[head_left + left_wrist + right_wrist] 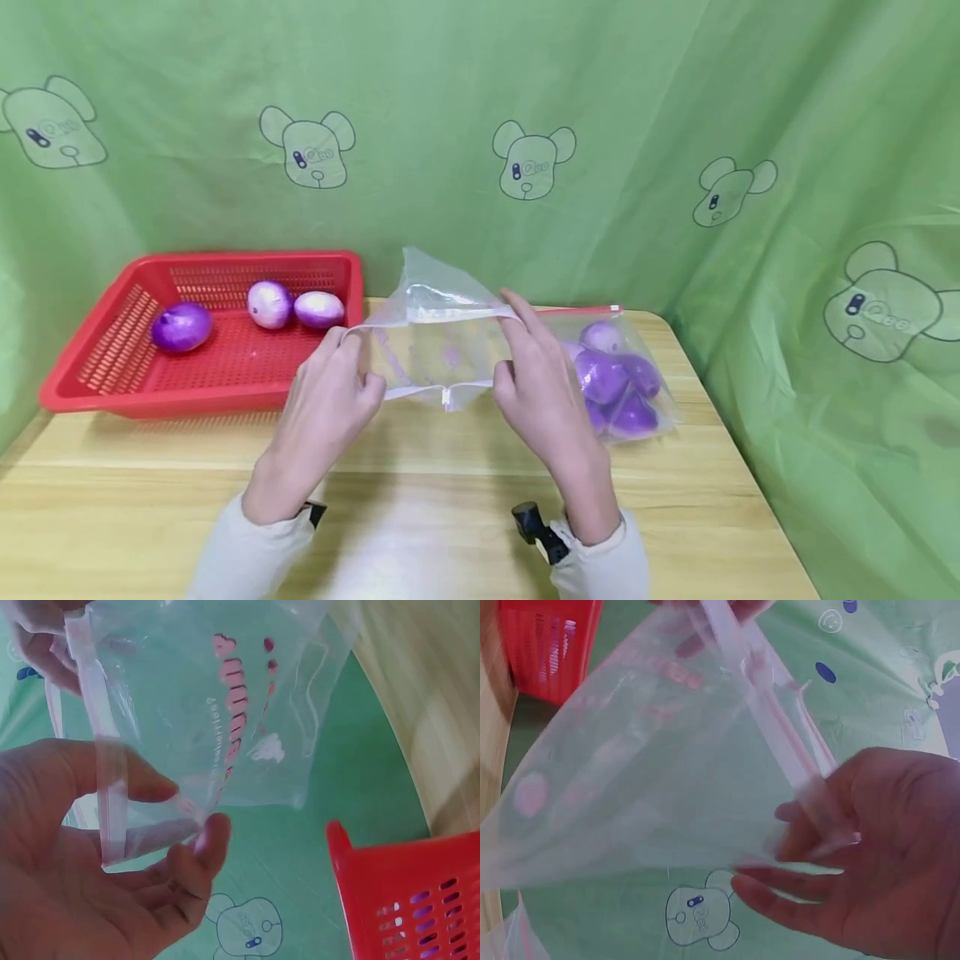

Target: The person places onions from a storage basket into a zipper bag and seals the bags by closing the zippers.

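Note:
A clear plastic zip bag point(442, 287) is held up over the table, its mouth spread wide toward me and a small slider point(447, 397) on the near lip. My left hand point(326, 408) pinches the bag's left edge between thumb and fingers. At the opposite edge, my right hand point(542, 392) grips the lip, with the index finger extended along the far side. Pink printing point(234, 701) runs down the bag in the left wrist view. Nothing shows inside the bag.
A red plastic basket point(168, 403) with purple onions point(182, 327) stands on the left of the wooden table point(420, 508). Behind my right hand lies a second zip bag point(660, 417) with a red closure, holding several onions point(602, 377). Green curtain point(450, 75) hangs behind.

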Tool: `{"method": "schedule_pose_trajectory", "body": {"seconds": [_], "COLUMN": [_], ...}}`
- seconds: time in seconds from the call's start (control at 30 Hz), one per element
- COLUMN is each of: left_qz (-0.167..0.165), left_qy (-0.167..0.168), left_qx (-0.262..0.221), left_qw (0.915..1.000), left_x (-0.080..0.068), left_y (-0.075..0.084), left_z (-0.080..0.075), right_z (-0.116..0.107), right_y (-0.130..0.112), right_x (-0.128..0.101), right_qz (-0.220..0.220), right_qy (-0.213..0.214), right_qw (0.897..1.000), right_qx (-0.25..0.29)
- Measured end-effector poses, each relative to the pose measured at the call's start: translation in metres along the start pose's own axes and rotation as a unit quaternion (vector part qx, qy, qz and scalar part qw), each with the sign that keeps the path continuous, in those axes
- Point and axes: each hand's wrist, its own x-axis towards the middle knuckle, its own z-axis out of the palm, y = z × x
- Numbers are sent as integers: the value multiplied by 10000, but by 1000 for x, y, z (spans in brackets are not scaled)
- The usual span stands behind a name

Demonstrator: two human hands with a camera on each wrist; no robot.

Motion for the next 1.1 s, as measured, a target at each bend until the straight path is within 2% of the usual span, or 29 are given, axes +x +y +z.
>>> {"method": "schedule_pose_trajectory", "body": {"seconds": [0.1,0.2,0.3,0.4,0.53,0.63,0.77,0.83,0.9,0.97,1.0,1.03,1.1], "left_qz": [171,355,113,-224,-101,-36,55,286,678,1239,1565,1863,2263], "left_qy": [-490,-785,-967,-1293,-1721,-1679,-1335,-1026,-622,-198,-62,-64,-506], "left_qx": [-75,18,314,676,1036,960,605,486,298,-5,-200,-394,-686], "left_qw": [9986,9963,9947,9890,9796,9811,9892,9931,9953,9921,9875,9817,9703], "left_x": [-1,-3,-3,-4,-5,-5,-5,-5,-5,-5,-5,-6,-9], "left_y": [1,2,2,2,-1,-3,-3,0,6,16,21,26,33], "left_z": [0,3,6,9,13,14,13,11,8,4,2,0,-1], "right_z": [2,3,3,2,3,2,-2,-4,-5,-6,-6,-6,-5], "right_y": [-2,-4,-5,-4,-2,-1,1,1,0,-1,-2,-3,-5], "right_x": [0,0,-1,-2,-2,-3,-5,-6,-6,-6,-5,-5,-4], "right_qz": [-234,-311,-115,126,77,44,393,570,681,725,731,717,693], "right_qy": [-91,-170,-219,-254,-417,-597,-799,-863,-876,-846,-817,-779,-725], "right_qw": [9997,9994,9995,9990,9980,9974,9959,9946,9938,9937,9938,9942,9946], "right_qx": [29,8,-188,-334,-459,-402,-187,-84,-5,115,158,204,252]}}
